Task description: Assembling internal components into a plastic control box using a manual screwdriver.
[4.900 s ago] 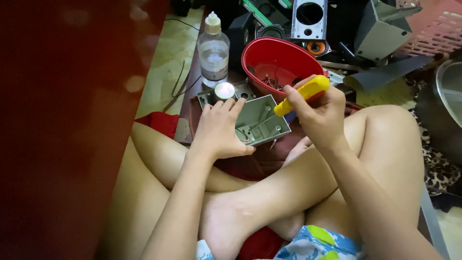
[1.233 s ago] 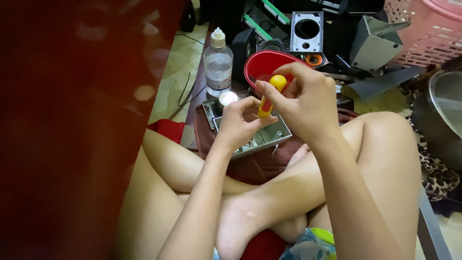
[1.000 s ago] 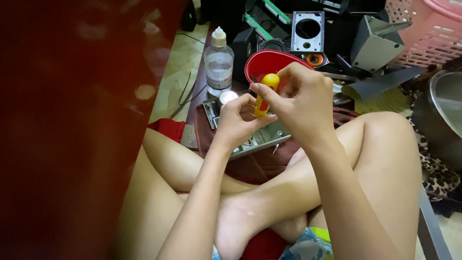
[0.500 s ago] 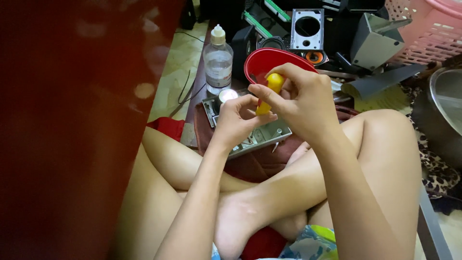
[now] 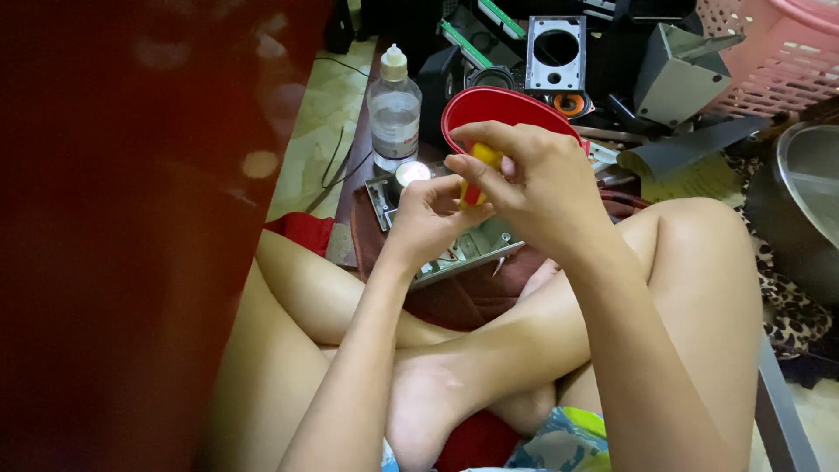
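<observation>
A blurred dark red surface (image 5: 131, 236) fills the left third of the frame, and beside it we see crossed bare legs (image 5: 489, 350) taking up the lower centre. At upper right sit one pink slatted basket (image 5: 769, 61), one metal pot (image 5: 804, 210) at the right edge, and a heap of dark speaker parts, among them one grey speaker panel (image 5: 557, 52) with round cut-outs. One red bowl (image 5: 498, 109) stands at upper centre, partly behind the hands, with one clear plastic bottle (image 5: 394, 109) to its left. Below them one grey metal frame (image 5: 463, 249) lies flat on a maroon cloth at centre. The right hand (image 5: 533, 188) is closed around one yellow-handled tool (image 5: 479, 170), its long axis running steeply from upper right down to lower left, toward the frame. The left hand (image 5: 433, 218) rests curled just under the tool's lower end, fingers pinched at it; we cannot tell whether it grips the tip or a small part. Both hands meet over the frame's upper edge, the left one lying nearer the metal.
</observation>
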